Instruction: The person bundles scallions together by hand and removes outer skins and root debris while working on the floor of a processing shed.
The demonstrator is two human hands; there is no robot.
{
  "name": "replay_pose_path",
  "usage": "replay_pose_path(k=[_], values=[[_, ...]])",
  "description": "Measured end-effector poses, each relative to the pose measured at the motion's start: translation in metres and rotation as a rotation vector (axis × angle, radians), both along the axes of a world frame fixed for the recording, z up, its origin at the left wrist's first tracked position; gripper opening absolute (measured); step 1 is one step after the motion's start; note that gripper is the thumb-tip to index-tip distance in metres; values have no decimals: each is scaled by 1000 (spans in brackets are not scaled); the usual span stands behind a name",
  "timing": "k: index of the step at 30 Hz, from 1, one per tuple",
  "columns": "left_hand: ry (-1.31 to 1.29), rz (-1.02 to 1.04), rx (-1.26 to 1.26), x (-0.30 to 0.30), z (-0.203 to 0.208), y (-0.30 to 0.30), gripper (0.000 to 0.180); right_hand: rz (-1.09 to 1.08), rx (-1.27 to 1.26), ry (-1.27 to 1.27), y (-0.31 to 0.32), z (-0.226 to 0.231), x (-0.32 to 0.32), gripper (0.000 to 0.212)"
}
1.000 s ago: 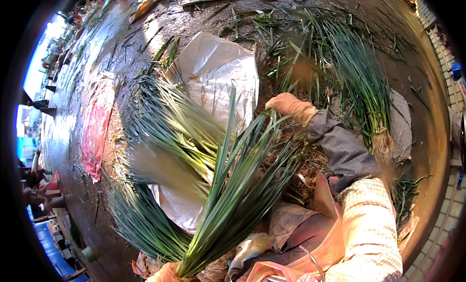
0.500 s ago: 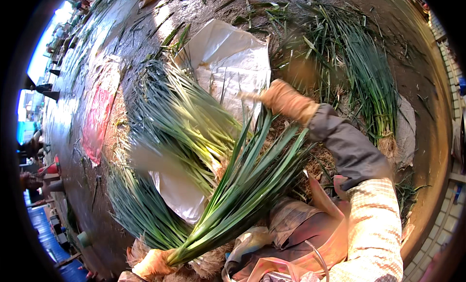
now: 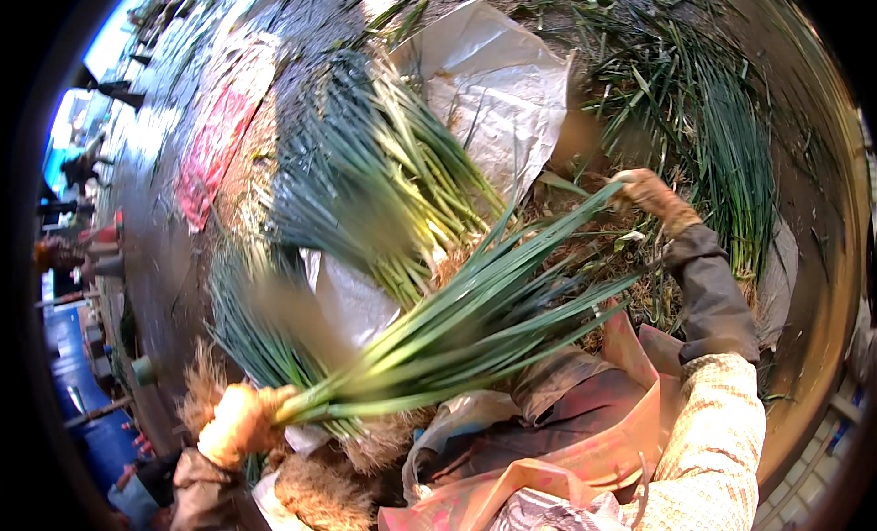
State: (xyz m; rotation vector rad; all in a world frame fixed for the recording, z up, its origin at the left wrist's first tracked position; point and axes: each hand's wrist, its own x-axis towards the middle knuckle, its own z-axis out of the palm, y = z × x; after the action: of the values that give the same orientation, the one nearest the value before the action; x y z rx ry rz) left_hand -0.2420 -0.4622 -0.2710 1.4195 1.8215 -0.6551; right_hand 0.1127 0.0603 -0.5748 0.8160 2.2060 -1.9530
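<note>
My left hand [image 3: 245, 423], in an orange glove, is closed round the root end of a bunch of leeks [image 3: 466, 335]. Their long flat green leaves fan out to the right across my lap. At the far tips, my right hand [image 3: 653, 195], gloved too, has its fingers closed on the end of a leaf. Just beyond the bunch, a pile of leeks [image 3: 402, 179] with pale stems lies on a white plastic sheet [image 3: 498, 84]. More leeks [image 3: 251, 307] lie behind my left hand, partly hidden by a blur. Shaggy roots [image 3: 324, 494] show below the held bunch.
Another heap of leeks [image 3: 731, 157] lies at the right, with loose leaves scattered beside it. A red and white plastic sheet [image 3: 219, 147] is spread on the wet ground at the left. Blue barrels [image 3: 87, 385] stand at the left edge. A pinkish apron [image 3: 585, 440] covers my lap.
My right hand has come down and to the right, onto a leaf tip. The held bunch now lies flatter and stretches further right. The whole view has shifted somewhat.
</note>
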Motion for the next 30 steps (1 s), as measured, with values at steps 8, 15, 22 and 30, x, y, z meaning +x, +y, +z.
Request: replay_pose_path(k=[8,15,22,30], values=[[317,-205,228,-44,37,1,46,-890,188,-80,119,74,239,25],[426,-349,726,-93,110,35,53,-791,414,-173,79,106,312,25],[361,-101,1178,-181,80,62,29,-743,519,-497,76,96,334,16],[-710,1456,749,7,-179,145,22,-439,317,-663,23,74,230,27]])
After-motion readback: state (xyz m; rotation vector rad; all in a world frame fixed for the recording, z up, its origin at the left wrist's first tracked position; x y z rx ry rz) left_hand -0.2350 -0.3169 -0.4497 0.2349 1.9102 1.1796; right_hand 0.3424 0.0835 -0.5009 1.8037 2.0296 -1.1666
